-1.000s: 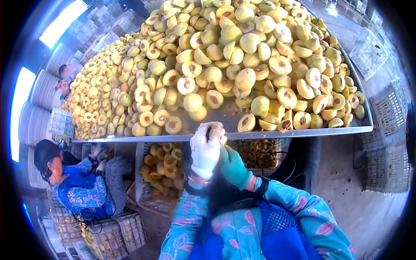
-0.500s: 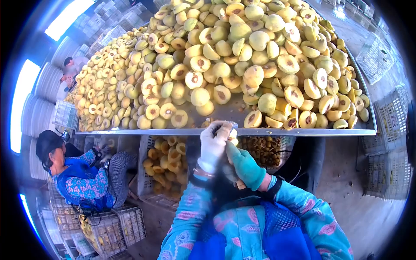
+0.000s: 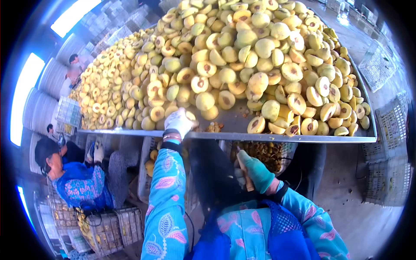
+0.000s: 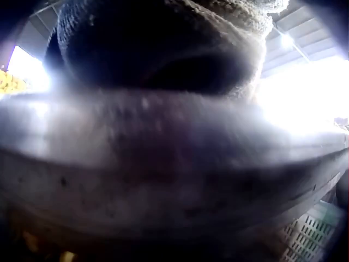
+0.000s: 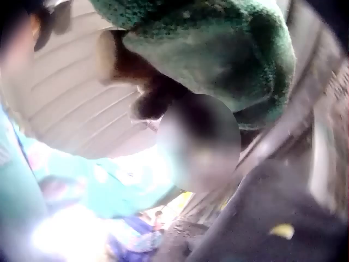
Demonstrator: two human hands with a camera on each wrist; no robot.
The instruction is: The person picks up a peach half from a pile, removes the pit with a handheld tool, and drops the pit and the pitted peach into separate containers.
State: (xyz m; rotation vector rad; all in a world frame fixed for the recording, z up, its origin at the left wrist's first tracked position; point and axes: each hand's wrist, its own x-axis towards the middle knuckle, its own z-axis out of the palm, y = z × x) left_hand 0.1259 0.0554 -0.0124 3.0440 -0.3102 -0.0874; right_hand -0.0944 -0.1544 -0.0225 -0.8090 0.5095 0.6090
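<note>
The two hands have parted since the earlier frame: the left hand (image 3: 180,122), in a white glove, has moved away to the left, over the front edge of the metal tray (image 3: 281,139), while the right hand (image 3: 258,172), in a green glove, stays low before the lap.

At far left a person in a dark cap (image 3: 80,186) sits beside crates of fruit. Further right, a crate (image 3: 142,177) stands below the tray. Above it, the left hand's fingers are at a cut fruit half (image 3: 192,117); whether they grip it I cannot tell, the glove being dark in its wrist view. Pale scraps (image 3: 214,127) lie just right of it, and behind rises the heap of fruit halves (image 3: 228,76). Under the tray, dark pits (image 3: 266,156) fill another crate. The right hand's fingers are curled firmly round a wooden-handled tool (image 3: 249,184). Stacked crates (image 3: 387,180) stand at far right.
</note>
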